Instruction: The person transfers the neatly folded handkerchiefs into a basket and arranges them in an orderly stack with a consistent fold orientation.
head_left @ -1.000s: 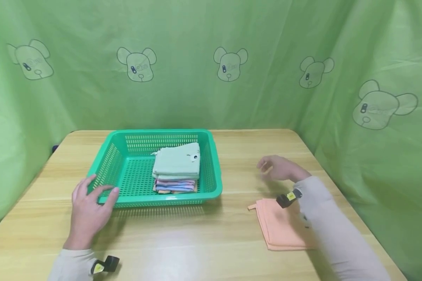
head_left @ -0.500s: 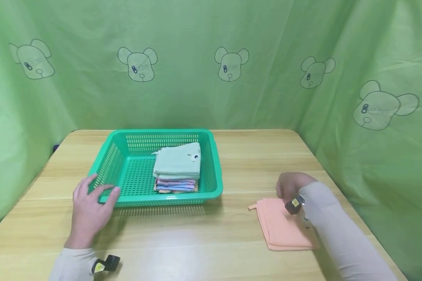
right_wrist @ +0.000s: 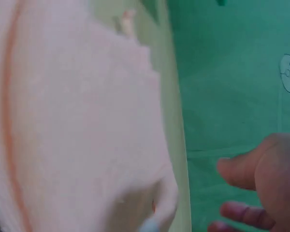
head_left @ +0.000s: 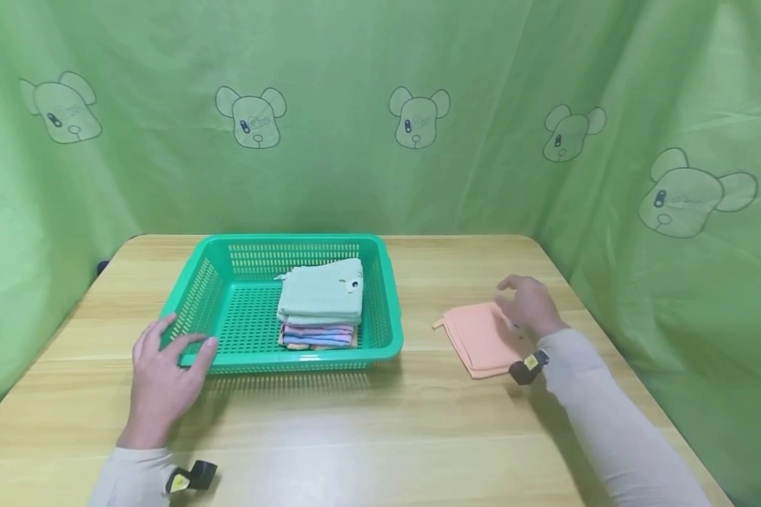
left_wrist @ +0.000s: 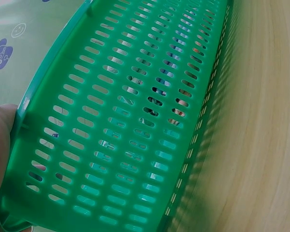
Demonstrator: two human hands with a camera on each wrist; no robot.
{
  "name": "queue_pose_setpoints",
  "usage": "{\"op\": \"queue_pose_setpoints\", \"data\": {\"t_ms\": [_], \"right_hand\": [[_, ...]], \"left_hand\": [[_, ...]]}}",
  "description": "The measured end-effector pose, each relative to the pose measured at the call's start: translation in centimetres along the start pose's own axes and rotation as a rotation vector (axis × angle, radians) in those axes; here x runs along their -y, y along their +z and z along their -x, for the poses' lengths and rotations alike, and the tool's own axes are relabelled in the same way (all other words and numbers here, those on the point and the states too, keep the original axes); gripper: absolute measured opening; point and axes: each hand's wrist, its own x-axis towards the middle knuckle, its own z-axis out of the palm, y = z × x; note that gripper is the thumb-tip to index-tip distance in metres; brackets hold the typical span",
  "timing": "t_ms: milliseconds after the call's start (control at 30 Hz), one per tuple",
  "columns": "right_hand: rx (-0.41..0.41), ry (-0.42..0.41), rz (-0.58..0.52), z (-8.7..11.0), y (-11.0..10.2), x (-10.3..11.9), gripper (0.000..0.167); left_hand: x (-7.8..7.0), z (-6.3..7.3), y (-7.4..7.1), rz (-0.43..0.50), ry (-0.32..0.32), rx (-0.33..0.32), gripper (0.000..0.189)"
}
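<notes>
A folded peach towel (head_left: 478, 338) with a small hanging loop lies on the table, right of a green basket (head_left: 390, 303). My right hand (head_left: 529, 306) is over the towel's far right corner. In the right wrist view its thumb (right_wrist: 239, 169) and fingers are spread apart, with the pale-looking towel (right_wrist: 87, 121) beside them. At the basket's front left corner rests my left hand (head_left: 165, 380), its thumb and fingers spread over the rim. In the left wrist view, part of that hand (left_wrist: 0, 145) shows against the rim; most of its fingers are hidden.
Several folded towels (head_left: 320, 289) are stacked in the basket's right part, pale green on top, pink, blue and peach below. The wooden table (head_left: 330, 436) is bordered by a green curtain (head_left: 330, 176) behind and at both sides.
The peach towel has shifted away from me and slightly left. My right hand came back to its far edge, then moved forward with it. The left hand and basket stayed put.
</notes>
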Motion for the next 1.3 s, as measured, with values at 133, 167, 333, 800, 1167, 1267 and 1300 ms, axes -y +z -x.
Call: {"op": "queue_pose_setpoints", "data": {"t_ms": [133, 167, 333, 800, 1167, 1267, 1300], "right_hand": [[0.014, 0.049, -0.004, 0.0, -0.2, -0.2, 0.049], [0.031, 0.066, -0.013, 0.1, -0.3, -0.4, 0.052], [0.130, 0.142, -0.014, 0.4, -0.8, -1.5, 0.066], [0.361, 0.216, -0.088, 1.7, -1.4, -3.9, 0.041], [0.311, 0.327, -0.483, 1.3, 0.1, -5.2, 0.023], [0.274, 0.335, -0.498, 1.1, 0.4, -5.2, 0.026], [0.261, 0.336, -0.496, 0.9, 0.5, -5.3, 0.028]], "left_hand": [[0.0, 0.0, 0.0, 0.000, 0.001, -0.003, 0.040], [0.0, 0.1, 0.0, 0.001, 0.001, -0.003, 0.040], [0.1, 0.2, 0.1, 0.006, -0.006, 0.000, 0.040], [0.1, 0.2, 0.0, 0.005, -0.013, 0.005, 0.040], [0.1, 0.0, -0.1, 0.003, -0.002, -0.004, 0.039], [0.0, 0.0, -0.1, 0.002, -0.004, -0.002, 0.039], [0.0, 0.0, -0.1, 0.001, -0.004, 0.000, 0.040]]}}
